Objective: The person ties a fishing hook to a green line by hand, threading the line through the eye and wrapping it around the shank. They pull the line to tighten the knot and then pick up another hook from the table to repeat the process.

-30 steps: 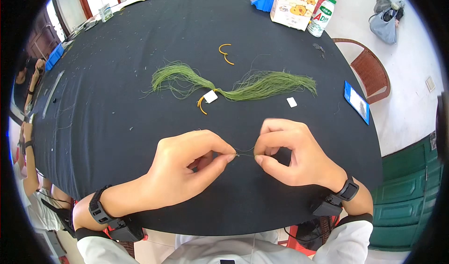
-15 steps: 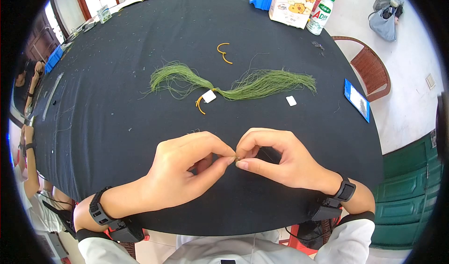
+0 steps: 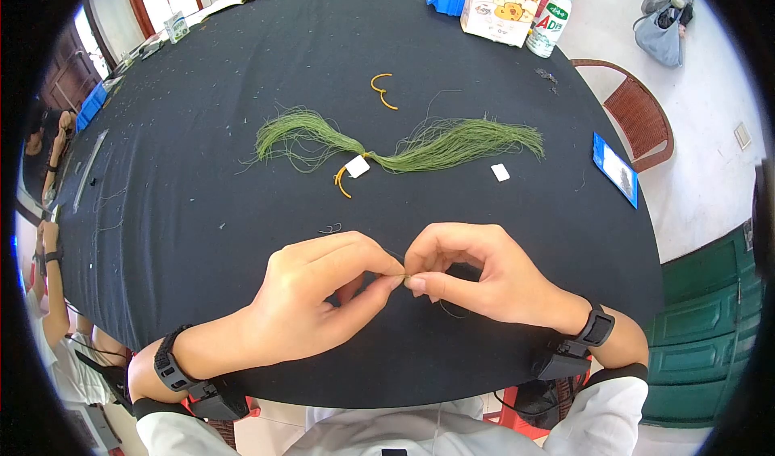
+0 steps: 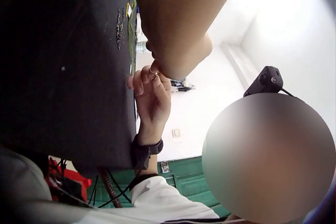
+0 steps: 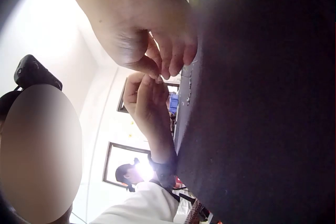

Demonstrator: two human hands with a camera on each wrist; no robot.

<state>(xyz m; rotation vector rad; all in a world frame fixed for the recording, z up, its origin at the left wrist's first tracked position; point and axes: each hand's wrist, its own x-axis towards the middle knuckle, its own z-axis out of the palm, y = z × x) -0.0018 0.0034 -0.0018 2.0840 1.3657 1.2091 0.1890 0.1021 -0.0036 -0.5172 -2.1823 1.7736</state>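
Note:
In the head view my left hand (image 3: 327, 282) and right hand (image 3: 476, 270) meet fingertip to fingertip over the near part of the table. Thumb and forefinger of each pinch a thin green line (image 3: 454, 314), whose loose end curves out below the right fingers. A tiny thing at the pinch is mostly covered by the fingertips; I cannot tell what it is. Just beyond the left knuckles lie small dark hooks (image 3: 330, 229). The left wrist view shows the right hand (image 4: 152, 98) pinching; the right wrist view shows the left hand (image 5: 149, 100) likewise.
A tied bundle of green line (image 3: 460, 145) lies across the black tablecloth (image 3: 202, 173), with white tags (image 3: 500, 172) and curved yellow pieces (image 3: 383, 92) around it. A blue packet (image 3: 615, 169) is at the right edge; a bottle (image 3: 551, 24) and carton (image 3: 500, 8) stand far back.
My right hand has moved left until its fingertips meet those of the left hand. The line stretched between the hands earlier now shows below the right fingers.

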